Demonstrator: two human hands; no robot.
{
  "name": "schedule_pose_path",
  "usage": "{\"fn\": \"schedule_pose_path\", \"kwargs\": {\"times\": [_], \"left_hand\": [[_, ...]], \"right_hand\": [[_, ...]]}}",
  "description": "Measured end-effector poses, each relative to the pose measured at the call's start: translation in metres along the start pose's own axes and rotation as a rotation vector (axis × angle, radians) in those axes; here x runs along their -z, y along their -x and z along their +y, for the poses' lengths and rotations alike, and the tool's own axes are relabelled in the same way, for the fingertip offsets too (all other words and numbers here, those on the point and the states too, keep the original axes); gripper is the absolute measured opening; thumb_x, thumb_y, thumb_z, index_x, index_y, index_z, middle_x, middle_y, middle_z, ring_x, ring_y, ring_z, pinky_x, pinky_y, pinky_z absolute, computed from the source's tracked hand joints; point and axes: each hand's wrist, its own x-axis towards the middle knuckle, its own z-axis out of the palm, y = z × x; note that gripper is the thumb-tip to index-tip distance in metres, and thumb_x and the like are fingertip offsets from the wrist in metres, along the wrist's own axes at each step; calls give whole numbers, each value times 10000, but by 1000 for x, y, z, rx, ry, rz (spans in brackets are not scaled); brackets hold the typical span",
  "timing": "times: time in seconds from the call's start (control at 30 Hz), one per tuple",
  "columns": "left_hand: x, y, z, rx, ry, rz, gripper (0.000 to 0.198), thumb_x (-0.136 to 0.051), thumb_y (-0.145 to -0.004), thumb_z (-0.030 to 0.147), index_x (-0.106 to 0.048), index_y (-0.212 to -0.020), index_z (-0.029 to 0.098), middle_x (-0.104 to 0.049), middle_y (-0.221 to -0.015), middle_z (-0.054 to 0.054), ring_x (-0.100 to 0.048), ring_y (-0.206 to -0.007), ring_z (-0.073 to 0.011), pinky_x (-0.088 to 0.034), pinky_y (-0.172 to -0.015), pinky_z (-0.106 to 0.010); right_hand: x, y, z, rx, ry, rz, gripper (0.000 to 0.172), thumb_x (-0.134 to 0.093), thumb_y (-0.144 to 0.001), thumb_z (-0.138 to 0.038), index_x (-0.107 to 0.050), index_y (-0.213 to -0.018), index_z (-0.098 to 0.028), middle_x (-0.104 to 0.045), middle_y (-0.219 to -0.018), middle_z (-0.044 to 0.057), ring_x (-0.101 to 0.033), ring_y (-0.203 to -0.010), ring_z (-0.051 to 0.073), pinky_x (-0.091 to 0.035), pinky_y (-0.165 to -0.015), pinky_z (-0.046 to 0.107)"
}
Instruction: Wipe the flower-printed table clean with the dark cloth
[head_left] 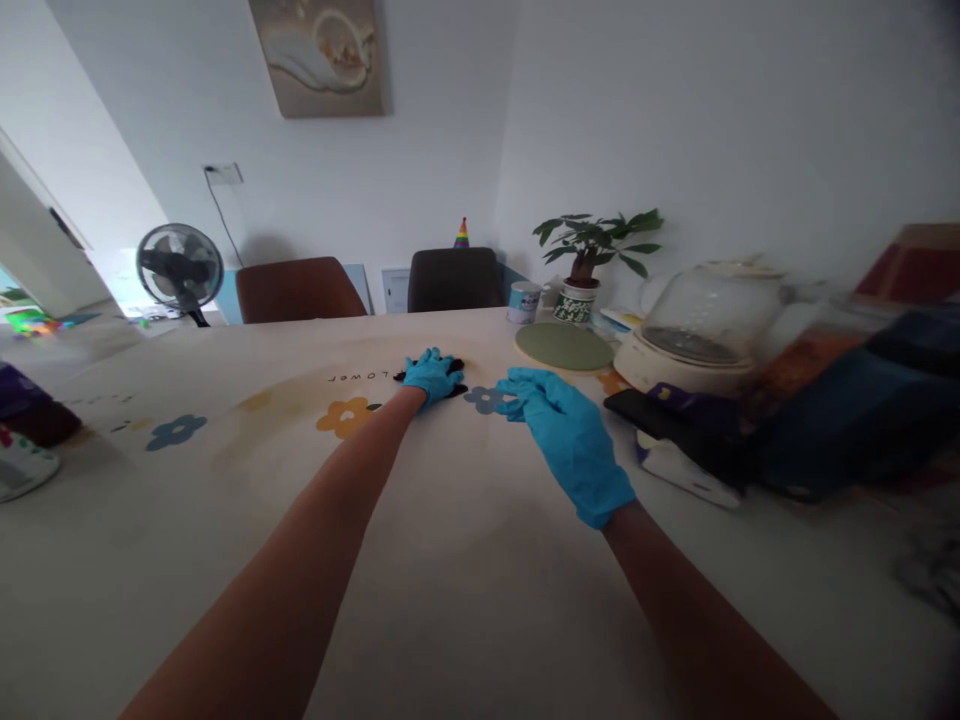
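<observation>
While the left hand [430,378] spreads over a dark cloth [455,366] on the table [450,560], apparently wiping, the right hand [566,430] hovers, fingers together, pinch unclear; the next stroke likely needs steady pressure.

The near tabletop [450,590] leaves room, while a glass kettle [694,312] obstructs the right.

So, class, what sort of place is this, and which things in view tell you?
Probably a home dining area: a brown chair and a dark chair stand beyond a flower-printed table, which holds a glass kettle.
</observation>
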Motion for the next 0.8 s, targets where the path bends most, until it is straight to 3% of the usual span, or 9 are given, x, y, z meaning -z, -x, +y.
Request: {"fn": "schedule_pose_path", "kwargs": {"times": [0.2,0.37,0.47,0.63,0.8], "left_hand": [[4,-7,-23,69,4,40,666,-390,-1057,556,-508,-1641,258,-497,-1701,-190,-470,-1566,-376,-320,-1307,-616],[6,21,-30,31,-2,34,650,-413,-1058,567,-536,-1620,264,-512,-1695,-169,-489,-1551,-369,-345,-1301,-581],[6,55,-36,-13,-11,19,662,-458,-1050,585,-525,-1633,279,-499,-1715,-147,-472,-1574,-360,-338,-1315,-555],[3,134,-52,-154,-11,-23,612,-477,-1068,524,-538,-1633,297,-461,-1756,-100,-413,-1631,-325,-311,-1351,-504],[4,206,-74,-190,118,24,548,-488,-1070,434,-602,-1581,272,-568,-1681,-77,-496,-1581,-273,-326,-1367,-455]], "right_hand": [[5,-2,1,-8,-19,-4,302,-658,-1011,-425,-772,-1234,-255,-819,-1273,109,-807,-1127,296,-665,-1031,497],[4,-5,6,7,-26,-10,323,-678,-996,-457,-767,-1225,-247,-819,-1260,116,-806,-1106,295,-660,-1027,518],[1,-6,6,5,-47,-9,283,-701,-962,-430,-772,-1169,-251,-824,-1235,114,-799,-1122,301,-655,-1042,523],[-6,-6,6,-25,-45,-14,273,-715,-907,-392,-766,-1122,-232,-823,-1196,125,-804,-1065,311,-657,-1027,544],[-7,-7,6,-33,-48,-27,233,-701,-874,-347,-752,-1067,-227,-833,-1131,109,-805,-964,283,-679,-954,515]]}}
